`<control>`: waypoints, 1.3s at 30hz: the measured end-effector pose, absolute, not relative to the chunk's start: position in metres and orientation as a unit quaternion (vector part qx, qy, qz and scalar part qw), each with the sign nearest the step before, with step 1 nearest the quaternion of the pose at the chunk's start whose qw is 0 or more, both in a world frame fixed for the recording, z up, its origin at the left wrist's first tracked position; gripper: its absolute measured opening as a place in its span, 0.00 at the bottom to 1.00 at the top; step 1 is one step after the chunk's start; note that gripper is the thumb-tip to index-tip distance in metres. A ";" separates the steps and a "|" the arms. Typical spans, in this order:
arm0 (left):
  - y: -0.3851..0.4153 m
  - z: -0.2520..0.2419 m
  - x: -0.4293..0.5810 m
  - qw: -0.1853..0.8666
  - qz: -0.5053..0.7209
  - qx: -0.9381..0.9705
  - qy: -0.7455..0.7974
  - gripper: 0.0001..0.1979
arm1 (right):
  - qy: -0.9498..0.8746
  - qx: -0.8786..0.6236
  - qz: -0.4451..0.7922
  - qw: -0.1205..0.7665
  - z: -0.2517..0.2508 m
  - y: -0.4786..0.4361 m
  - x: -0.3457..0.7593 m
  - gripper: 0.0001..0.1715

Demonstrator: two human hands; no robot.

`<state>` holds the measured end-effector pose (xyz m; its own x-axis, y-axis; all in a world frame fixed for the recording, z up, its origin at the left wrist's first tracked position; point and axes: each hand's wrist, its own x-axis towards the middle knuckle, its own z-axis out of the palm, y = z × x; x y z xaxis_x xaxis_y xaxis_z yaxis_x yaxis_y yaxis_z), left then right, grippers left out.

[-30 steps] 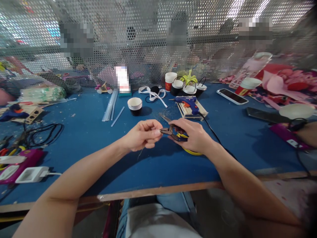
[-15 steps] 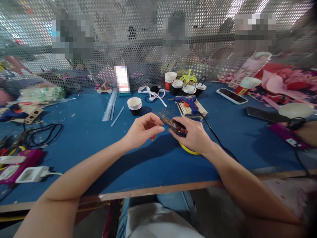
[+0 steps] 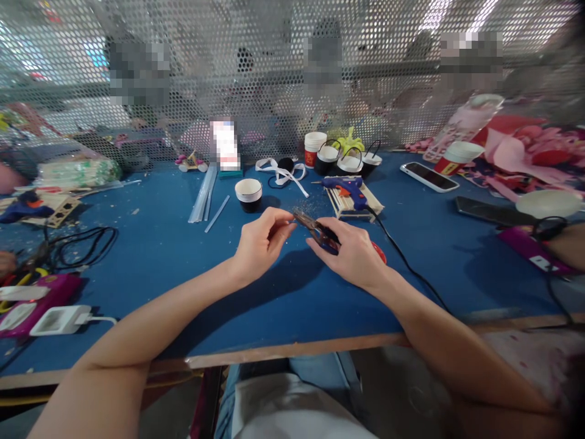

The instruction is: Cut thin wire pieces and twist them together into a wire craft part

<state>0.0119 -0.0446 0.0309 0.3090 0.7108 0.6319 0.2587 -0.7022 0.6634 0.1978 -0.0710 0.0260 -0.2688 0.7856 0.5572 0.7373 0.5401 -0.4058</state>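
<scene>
Over the middle of the desk (image 3: 219, 326), your right hand (image 3: 354, 250) is wrapped around the pliers (image 3: 315, 229), their nose angled away from you and toward your left hand (image 3: 256, 249). Your left thumb and fingertips are drawn narrow right beside that nose; whether anything fine sits between them is too small to make out. For a clean grip, keep the left pinch firm and just off the tip, bring the nose in squarely, and squeeze steadily from the palm, not the wrist. Beside the heel of your right hand a red curved piece (image 3: 380, 252) shows, mostly hidden. Your best room for moving looks to be toward you, between the hands and the desk's near edge. Moving away gives less: the black-and-white cup (image 3: 249, 196) stands beyond your left hand, and the glue gun (image 3: 343, 190) rests on a wooden rack (image 3: 372, 203) beyond your right. Watch the glue gun's cord (image 3: 411, 271), which runs past your right forearm toward the near edge. Farther out, a purple power strip (image 3: 61, 283) takes the near left corner, and phones (image 3: 429, 177) and pink material (image 3: 516, 146) fill the right side.
</scene>
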 end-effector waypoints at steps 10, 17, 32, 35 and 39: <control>-0.038 0.040 0.005 0.667 0.372 0.609 0.212 0.07 | -0.828 -0.438 0.015 0.349 0.026 -0.066 0.208 0.18; -0.047 0.035 0.001 0.850 0.209 0.468 0.121 0.05 | -0.883 -0.361 0.027 0.298 0.034 -0.065 0.218 0.19; -0.040 0.034 0.016 0.355 0.473 0.735 0.330 0.05 | -0.790 -0.497 0.036 0.356 0.024 -0.070 0.195 0.14; -0.040 0.030 0.017 0.272 0.490 0.762 0.324 0.05 | -0.782 -0.510 0.039 0.356 0.023 -0.073 0.192 0.14; -0.037 0.030 0.012 0.374 0.467 0.738 0.313 0.07 | -0.792 -0.504 0.047 0.342 0.024 -0.072 0.193 0.15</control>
